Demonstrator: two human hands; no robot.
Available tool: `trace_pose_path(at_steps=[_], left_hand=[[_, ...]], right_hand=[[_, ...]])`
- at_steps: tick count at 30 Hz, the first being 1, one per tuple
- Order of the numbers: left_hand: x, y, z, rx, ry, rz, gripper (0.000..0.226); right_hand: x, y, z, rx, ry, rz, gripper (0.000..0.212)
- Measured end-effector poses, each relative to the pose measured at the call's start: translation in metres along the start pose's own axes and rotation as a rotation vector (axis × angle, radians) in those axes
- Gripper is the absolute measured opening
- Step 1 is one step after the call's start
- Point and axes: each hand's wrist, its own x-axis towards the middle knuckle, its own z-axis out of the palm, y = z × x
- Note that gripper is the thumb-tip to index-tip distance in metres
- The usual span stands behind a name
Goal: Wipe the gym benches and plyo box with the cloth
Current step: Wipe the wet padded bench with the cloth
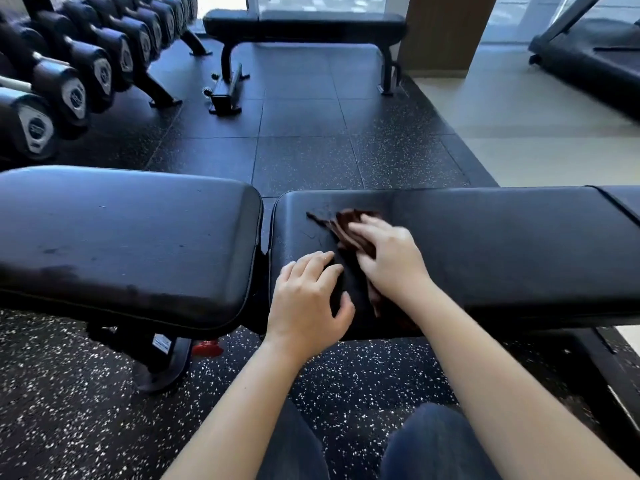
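Observation:
Two black padded benches stand end to end in front of me, the left bench (121,237) and the right bench (502,244). A dark brown cloth (349,230) lies crumpled on the left end of the right bench. My right hand (391,254) presses flat on the cloth with fingers extended. My left hand (308,299) rests on the same pad just left of the cloth, fingers relaxed, holding nothing. A third bench (304,22) stands across the floor at the back. No plyo box is in view.
A rack of black dumbbells (69,74) runs along the left. A treadmill (588,53) sits at the back right on pale flooring. Speckled rubber floor tiles (304,133) lie between the benches. My knees (433,445) are near the bottom edge.

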Motion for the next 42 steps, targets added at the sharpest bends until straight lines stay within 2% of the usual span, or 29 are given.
trace_pose_path(at_steps=[3,6,11,15,19,22,24,27,29,31,38,42], left_hand=[[-0.009,-0.019,-0.025,0.116,0.034,0.098,0.038],[-0.019,-0.055,-0.058,0.271,0.107,0.082,0.041],[-0.025,-0.082,-0.064,0.363,-0.023,-0.028,0.051],[-0.023,-0.080,-0.064,0.316,-0.013,-0.080,0.048],[-0.024,-0.080,-0.062,0.309,0.009,-0.084,0.045],[-0.024,-0.080,-0.061,0.315,0.003,-0.090,0.045],[-0.023,-0.079,-0.061,0.314,-0.003,-0.100,0.045],[-0.024,-0.078,-0.061,0.310,0.010,-0.102,0.044],[-0.024,-0.078,-0.060,0.302,0.016,-0.101,0.043],[-0.023,-0.079,-0.059,0.306,0.024,-0.105,0.041],[-0.023,-0.081,-0.057,0.264,0.079,-0.100,0.038],[-0.023,-0.081,-0.057,0.277,0.089,-0.096,0.037]], right_hand=[[-0.035,-0.007,-0.003,-0.030,0.027,0.058,0.049],[-0.036,-0.031,0.006,-0.074,0.037,0.146,0.051],[-0.042,-0.104,0.049,-0.007,0.058,0.026,0.049],[-0.032,-0.073,0.034,-0.011,0.040,0.020,0.052],[-0.025,-0.037,0.010,-0.036,0.117,0.230,0.048],[-0.026,-0.055,0.024,-0.087,0.107,0.284,0.049],[-0.031,-0.080,0.040,-0.097,0.105,0.241,0.050],[-0.035,-0.099,0.055,-0.094,0.182,0.076,0.050],[-0.025,-0.094,0.049,-0.108,0.122,0.035,0.050],[-0.005,-0.081,0.045,-0.133,0.041,0.049,0.049],[0.114,-0.044,0.048,-0.123,-0.055,0.062,0.045],[0.088,-0.051,0.043,-0.115,-0.060,0.019,0.048]])
